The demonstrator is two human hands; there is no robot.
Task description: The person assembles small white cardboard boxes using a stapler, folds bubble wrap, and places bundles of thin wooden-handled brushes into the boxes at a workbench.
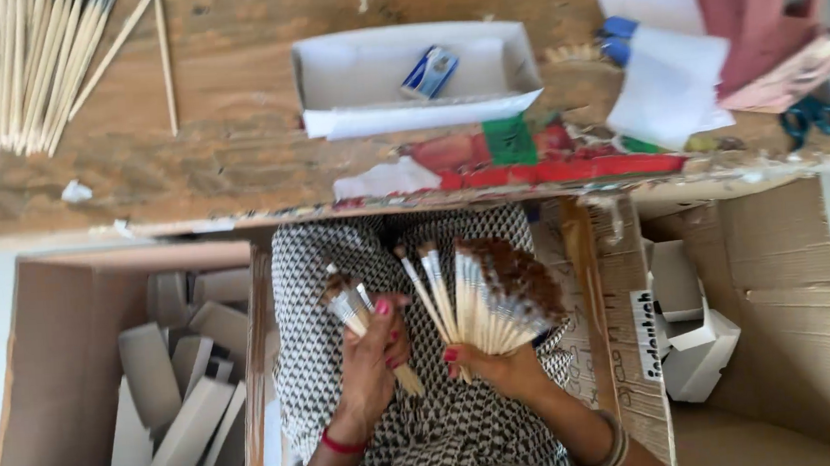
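An open white paper tray is lying on the worn wooden surface, holding a small blue and white packet. Below the surface's edge, brown cardboard cartons are standing left and right, each holding small white boxes; a white label strip is sitting on the right carton's flap.

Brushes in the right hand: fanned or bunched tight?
Fanned. The brushes spread apart from the right hand, bristle ends splayed wide and handles converging at the grip.
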